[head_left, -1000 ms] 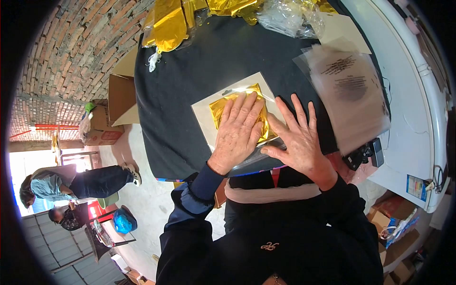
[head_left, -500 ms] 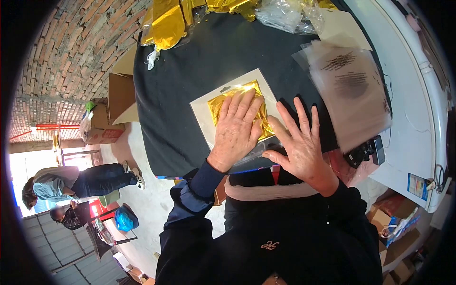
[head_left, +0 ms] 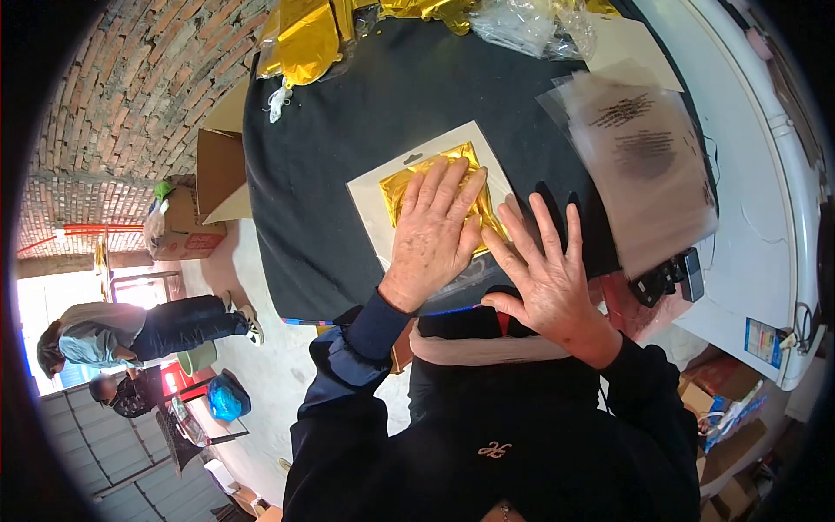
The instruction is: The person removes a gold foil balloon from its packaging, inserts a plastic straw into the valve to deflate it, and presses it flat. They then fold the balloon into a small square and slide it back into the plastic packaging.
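Observation:
On the black cloth [head_left: 304, 191] lies a light card [head_left: 367, 205] with a hanging slot at its top edge, in clear plastic. A folded piece of shiny gold foil [head_left: 396, 187] rests on the card's middle. My left hand [head_left: 432, 230] presses flat over the foil with its fingers stretched out. Beside it, my right hand [head_left: 548, 274] is spread, its index fingertip right at the card's lower right edge. Clear plastic film shows below the card, partly hidden by my left hand.
Gold foil pieces [head_left: 309, 48] and crumpled clear plastic [head_left: 531, 30] lie at the far edge. A stack of printed clear bags [head_left: 644, 174] is on the right, near a black device [head_left: 661, 283]. Two people stand or sit at far left, near cardboard boxes [head_left: 187, 228].
My right hand has moved slightly down, away from the card's upper part. My left hand stays flat on the foil with barely any shift.

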`<state>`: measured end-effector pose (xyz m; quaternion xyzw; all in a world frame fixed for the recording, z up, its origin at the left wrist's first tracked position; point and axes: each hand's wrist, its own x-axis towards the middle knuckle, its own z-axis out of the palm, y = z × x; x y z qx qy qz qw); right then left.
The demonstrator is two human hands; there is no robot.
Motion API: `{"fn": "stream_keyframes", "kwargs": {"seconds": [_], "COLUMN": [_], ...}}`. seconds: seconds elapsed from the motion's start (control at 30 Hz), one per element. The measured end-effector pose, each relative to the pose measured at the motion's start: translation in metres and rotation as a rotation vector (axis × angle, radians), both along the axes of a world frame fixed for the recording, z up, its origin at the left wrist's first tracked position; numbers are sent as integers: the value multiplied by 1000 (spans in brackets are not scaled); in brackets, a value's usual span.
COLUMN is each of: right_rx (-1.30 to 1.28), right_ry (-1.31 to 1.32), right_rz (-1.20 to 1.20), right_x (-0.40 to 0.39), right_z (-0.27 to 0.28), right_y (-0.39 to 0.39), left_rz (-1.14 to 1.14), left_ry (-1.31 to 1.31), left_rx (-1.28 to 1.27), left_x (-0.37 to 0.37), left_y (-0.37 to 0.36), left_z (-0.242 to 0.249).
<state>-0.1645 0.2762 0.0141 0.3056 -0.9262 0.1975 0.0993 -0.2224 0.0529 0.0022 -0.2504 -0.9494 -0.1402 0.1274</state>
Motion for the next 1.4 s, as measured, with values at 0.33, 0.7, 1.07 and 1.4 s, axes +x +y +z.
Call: {"fn": "stream_keyframes", "kwargs": {"seconds": [0.33, 0.7, 1.07, 1.4], "right_rx": [25, 44, 120, 112], "right_ry": [15, 10, 27, -36], "right_rz": [-16, -134, -45, 77], "right_x": [-4, 7, -5, -31], "right_z": [-2, 2, 17, 16], "right_y": [-8, 6, 24, 29], "left_rz": [6, 6, 33, 33], "left_ry": [-34, -17, -52, -43], "left_rx": [8, 26, -14, -14], "left_x": [2, 1, 1, 0], "left_y": [1, 2, 1, 1], "left_z": [3, 6, -1, -2]}}
